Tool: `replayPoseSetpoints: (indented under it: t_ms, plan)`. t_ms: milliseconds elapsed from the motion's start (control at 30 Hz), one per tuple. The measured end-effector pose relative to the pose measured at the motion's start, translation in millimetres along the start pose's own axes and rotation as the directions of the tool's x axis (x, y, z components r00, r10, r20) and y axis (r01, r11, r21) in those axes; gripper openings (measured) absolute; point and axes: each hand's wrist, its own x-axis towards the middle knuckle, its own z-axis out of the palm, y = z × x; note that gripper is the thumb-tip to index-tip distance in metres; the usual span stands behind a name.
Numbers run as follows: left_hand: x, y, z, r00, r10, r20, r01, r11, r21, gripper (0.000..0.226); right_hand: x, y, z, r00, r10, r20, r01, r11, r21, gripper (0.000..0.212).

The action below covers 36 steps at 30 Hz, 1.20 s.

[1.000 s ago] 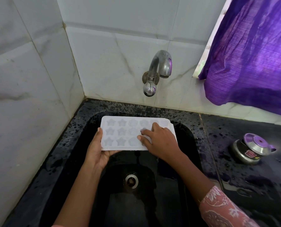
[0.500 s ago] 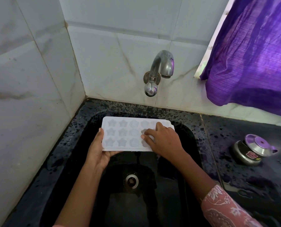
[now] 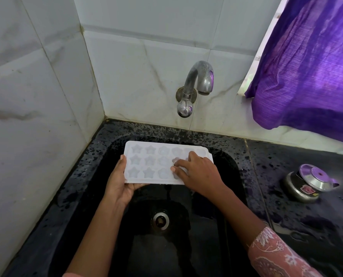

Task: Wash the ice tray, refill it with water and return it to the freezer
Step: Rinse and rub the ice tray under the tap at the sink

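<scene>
A white ice tray [image 3: 152, 162] with star and flower shaped cells is held level over the black sink [image 3: 232, 176], below the wall tap [image 3: 196, 84]. My left hand [image 3: 119, 186] grips its near left corner, thumb up along the left edge and fingers underneath. My right hand [image 3: 198, 172] lies on the tray's right part, fingertips pressing into the cells of the middle and near rows. No water runs from the tap. The tray's right end is hidden under my right hand.
The sink drain [image 3: 160, 219] lies below the tray. A small steel lidded pot [image 3: 308, 183] stands on the wet black counter at the right. A purple curtain [image 3: 310, 62] hangs at the upper right. White tiled walls close the left and back.
My right hand's fingers have shifted slightly over the tray's cells. The left hand and the tray have stayed in place.
</scene>
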Motion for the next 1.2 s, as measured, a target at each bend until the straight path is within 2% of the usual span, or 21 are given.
replayPoseSetpoints:
  t_ms: [200, 300, 467, 800, 1033, 1200]
  plan:
    - [-3, -2, 1, 1.0, 0.0, 0.003, 0.0, 1.0, 0.013, 0.044, 1, 1, -4, 0.999, 0.019, -0.028, -0.02, 0.999, -0.039, 0.038]
    - [-3, -2, 2, 1.0, 0.007, 0.005, -0.007, 1.0, 0.009, 0.045, 1, -4, -7, 0.997, 0.019, -0.073, -0.017, 1.0, 0.024, 0.037]
    - [-5, -2, 6, 1.0, -0.012, 0.006, 0.012, 1.0, -0.014, 0.046, 5, -17, -5, 0.998, -0.061, 0.004, 0.061, 0.998, 0.022, 0.041]
    - [-5, -3, 7, 0.999, -0.026, 0.023, 0.026, 0.999, -0.032, 0.047, 11, -19, 2, 0.997, -0.068, 0.046, 0.067, 0.998, 0.013, 0.039]
    - [-6, -4, 10, 0.999, -0.045, 0.013, 0.045, 0.998, -0.037, 0.047, 13, -17, 4, 0.999, -0.046, 0.005, 0.046, 0.999, -0.026, 0.039]
    - [-6, -4, 10, 0.999, -0.041, 0.004, 0.041, 0.998, -0.039, 0.047, 14, -18, 7, 1.0, -0.028, -0.005, 0.028, 0.999, 0.02, 0.041]
